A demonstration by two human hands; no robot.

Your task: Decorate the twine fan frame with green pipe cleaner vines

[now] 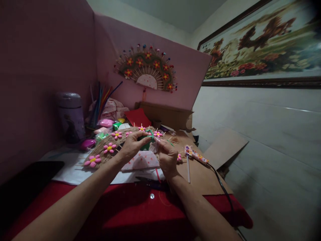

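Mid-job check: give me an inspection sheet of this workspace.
Surface: red tablecloth, partly under white sheet and cardboard.
Job's things: flowered fan piece; green material over it.
Clutter: dark tool, perhaps scissors; shiny clear piece; pink packet.
Hands: left hand pinches green material; right hand curled alongside, grip unclear.
Cables: black cable from patterned glue gun, across cardboard.
Surroundings: pink panel bearing another fan; framed picture.
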